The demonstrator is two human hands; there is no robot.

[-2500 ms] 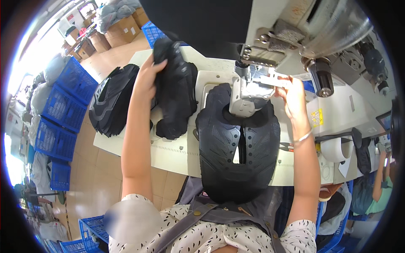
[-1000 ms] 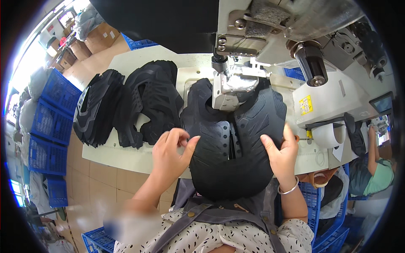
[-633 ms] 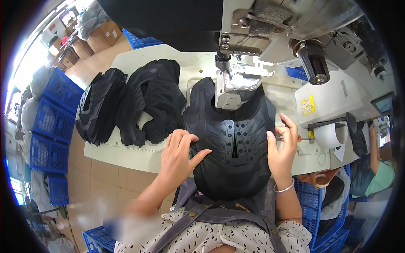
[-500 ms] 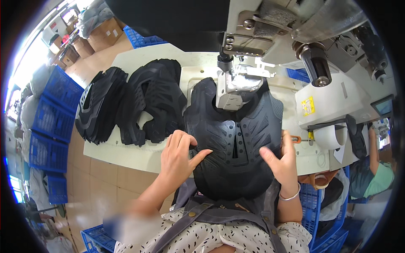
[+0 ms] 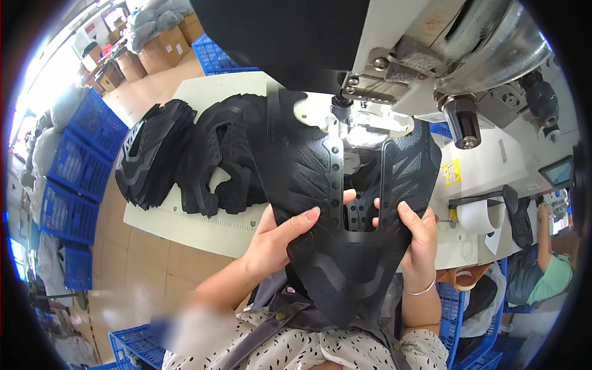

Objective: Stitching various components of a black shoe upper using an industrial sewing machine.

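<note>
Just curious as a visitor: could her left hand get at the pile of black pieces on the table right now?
Probably not at once: the left hand grips the black upper, as does the right hand. The pile lies open, with nothing between.

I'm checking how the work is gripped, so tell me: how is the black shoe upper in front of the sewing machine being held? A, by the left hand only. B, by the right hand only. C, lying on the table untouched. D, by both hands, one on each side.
D: the left hand grips one side of the black shoe upper and the right hand grips the other, lifting it off the table.
</note>
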